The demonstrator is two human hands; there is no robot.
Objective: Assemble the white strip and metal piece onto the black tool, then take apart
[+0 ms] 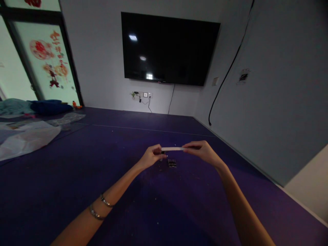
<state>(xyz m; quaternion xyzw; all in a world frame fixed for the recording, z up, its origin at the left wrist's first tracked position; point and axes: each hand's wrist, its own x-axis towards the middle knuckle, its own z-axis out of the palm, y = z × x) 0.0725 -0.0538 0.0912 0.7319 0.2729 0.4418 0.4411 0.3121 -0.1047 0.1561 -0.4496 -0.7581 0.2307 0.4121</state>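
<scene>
A thin white strip (172,149) runs nearly level between my two hands, above the purple floor. My left hand (150,157) pinches its left end between thumb and fingers. At the right end, the fingertips of my right hand (201,150) are closed on the strip. Something small and dark shows just under my left fingers; I cannot tell whether it is held or lies behind them. Below the strip, a small dark rectangular item (172,163) with lighter marks rests on the floor, apart from both hands.
White plastic sheeting (33,136) and a dark blue cloth heap (52,106) lie at the left by a glass door (46,58). A television (169,49) hangs on the far wall above sockets (145,95). One black cable (228,71) dangles along the right wall (276,102). Tiny specks dot the floor (102,160).
</scene>
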